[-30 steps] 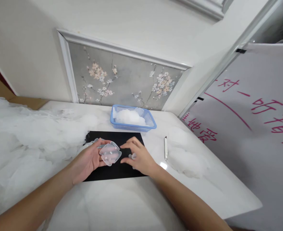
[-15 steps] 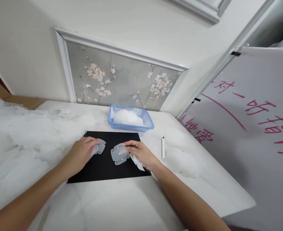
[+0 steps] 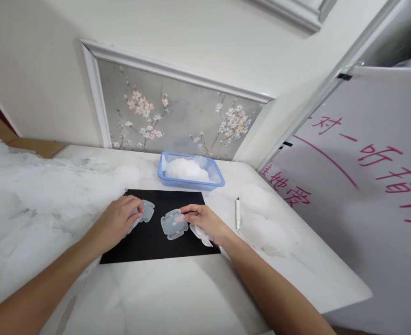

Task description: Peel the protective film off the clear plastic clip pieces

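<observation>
A white marble-look counter (image 3: 177, 298) fills the lower part of the view, set against a wall with a framed panel of painted blossom branches (image 3: 177, 116). To the right leans a large whiteboard (image 3: 366, 186) with red handwriting. The left of the counter is buried under a broad heap of white fluffy stuffing (image 3: 34, 204), and a smaller mound of stuffing (image 3: 266, 230) lies on the right, near the board. In the middle lies a black mat (image 3: 152, 239). Just beyond its far edge stands a blue plastic basket (image 3: 190, 173) holding more white stuffing. Between the mat and the right-hand mound lies a slim white pen-like tool (image 3: 238, 214); what it is exactly cannot be told.

On the mat rest two small translucent plastic pieces with lobed corners. The left plastic piece (image 3: 145, 210) lies at the far left part of the mat, and the left hand (image 3: 119, 221) rests on it with fingertips curled over its near-left edge, a light grip pressing rather than lifting it. The right plastic piece (image 3: 173, 224) lies flat near the mat's centre, well apart from the first. The right hand (image 3: 207, 223) pinches its right edge between thumb and forefinger, while the lower fingers clench a white crumpled scrap (image 3: 201, 234) against the palm.
</observation>
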Demonstrator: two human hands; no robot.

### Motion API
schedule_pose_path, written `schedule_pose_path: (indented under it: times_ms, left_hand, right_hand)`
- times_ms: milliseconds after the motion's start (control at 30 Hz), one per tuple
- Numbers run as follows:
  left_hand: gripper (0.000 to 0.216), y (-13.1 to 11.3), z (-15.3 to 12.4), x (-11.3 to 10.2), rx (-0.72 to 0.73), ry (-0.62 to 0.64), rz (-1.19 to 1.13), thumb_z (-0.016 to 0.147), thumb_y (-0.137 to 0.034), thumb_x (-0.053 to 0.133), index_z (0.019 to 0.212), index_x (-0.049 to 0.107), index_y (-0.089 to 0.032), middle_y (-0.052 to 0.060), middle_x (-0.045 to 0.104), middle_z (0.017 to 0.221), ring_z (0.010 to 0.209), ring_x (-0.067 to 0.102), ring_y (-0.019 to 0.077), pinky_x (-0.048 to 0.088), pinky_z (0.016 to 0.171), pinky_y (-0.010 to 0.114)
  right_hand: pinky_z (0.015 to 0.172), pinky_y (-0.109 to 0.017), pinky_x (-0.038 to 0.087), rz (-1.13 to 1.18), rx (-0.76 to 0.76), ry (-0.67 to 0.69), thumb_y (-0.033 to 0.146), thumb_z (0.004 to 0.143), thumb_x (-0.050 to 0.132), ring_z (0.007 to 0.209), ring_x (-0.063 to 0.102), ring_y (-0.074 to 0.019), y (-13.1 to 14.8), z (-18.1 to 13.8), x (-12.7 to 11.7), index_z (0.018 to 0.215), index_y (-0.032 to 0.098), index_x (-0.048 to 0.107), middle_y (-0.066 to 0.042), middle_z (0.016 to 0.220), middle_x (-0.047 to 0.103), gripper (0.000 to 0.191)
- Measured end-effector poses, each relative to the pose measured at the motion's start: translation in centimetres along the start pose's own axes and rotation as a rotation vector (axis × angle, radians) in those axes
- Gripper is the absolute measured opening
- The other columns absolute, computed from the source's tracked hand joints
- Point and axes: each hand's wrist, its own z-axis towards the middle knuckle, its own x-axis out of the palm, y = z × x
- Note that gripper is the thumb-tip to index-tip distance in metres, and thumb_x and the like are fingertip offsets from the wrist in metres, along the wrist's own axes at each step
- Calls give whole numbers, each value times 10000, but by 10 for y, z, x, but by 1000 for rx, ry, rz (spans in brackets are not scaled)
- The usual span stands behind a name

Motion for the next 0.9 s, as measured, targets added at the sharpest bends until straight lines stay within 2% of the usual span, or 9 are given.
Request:
schedule_pose_path:
  times_ms: [67, 167, 300, 433, 600, 667, 700, 800, 900]
  left_hand:
    - [168, -6, -1, 1, -23, -83, -62, 836, -368, 486, 751, 546, -235, 57, 656, 981, 931, 566, 264, 417, 831, 369]
    - [196, -17, -4, -1, -156, -153, -208, 845, -430, 525, 803, 532, -239, 37, 672, 1023, 819, 586, 222, 440, 709, 314]
    - [299, -28, -7, -4, -299, -191, -455, 819, -525, 564, 843, 484, -238, 0, 633, 742, 586, 521, 153, 399, 525, 249]
    - [349, -28, -5, -2, -427, -155, -671, 792, -555, 579, 857, 462, -233, -40, 551, 635, 498, 511, 125, 394, 453, 223]
    - [367, -24, -4, 2, -539, -54, -815, 757, -507, 640, 962, 523, -226, -12, 617, 741, 593, 624, 162, 455, 500, 241]
    - [428, -24, -4, 2, -565, 1, -833, 745, -500, 662, 1051, 541, -226, 21, 663, 832, 664, 655, 185, 482, 549, 263]
    - [456, -25, -4, 1, -573, 21, -836, 738, -495, 675, 1084, 548, -227, 36, 680, 876, 701, 664, 192, 494, 583, 274]
    - [495, -29, -4, 0, -582, 53, -903, 710, -453, 713, 1125, 577, -222, 75, 700, 998, 820, 679, 206, 523, 701, 301]
    - [482, -31, -4, 1, -593, 96, -1011, 701, -392, 732, 1136, 605, -225, 89, 690, 1092, 941, 675, 219, 535, 774, 299]
  right_hand:
    - [490, -212, 295, 31, -5, -5, 283, 619, 743, 540, 451, -78, 2, -1, 1, 838, 168, 699, -7, 703, 634, 252]
    - [495, -207, 293, 60, -10, 16, 286, 623, 736, 533, 435, -67, 3, -2, 0, 795, 167, 682, 4, 697, 625, 216]
    - [458, -202, 254, 94, 7, 44, 309, 630, 745, 493, 403, -55, 4, -3, -3, 791, 168, 652, 30, 644, 584, 233]
    - [422, -206, 219, 127, 40, 76, 329, 623, 750, 427, 361, -56, 1, -3, -3, 801, 179, 626, 65, 542, 511, 264]
    - [486, -213, 291, 36, -39, 32, 315, 631, 704, 506, 435, -75, 7, -3, -8, 794, 176, 633, 33, 634, 577, 225]
    - [550, -224, 344, -112, -143, -70, 287, 639, 651, 580, 494, -100, 18, -5, -24, 783, 173, 647, 8, 693, 623, 184]
    - [576, -233, 363, -208, -198, -162, 270, 638, 619, 611, 518, -116, 24, -7, -36, 786, 173, 655, -3, 718, 644, 181]
    - [584, -263, 382, -473, -267, -586, 244, 644, 530, 612, 541, -153, 38, -18, -84, 843, 178, 674, -31, 757, 685, 255]
    - [617, -299, 412, -565, -158, -993, 222, 649, 507, 606, 561, -175, 42, -28, -130, 959, 161, 672, -78, 842, 708, 356]
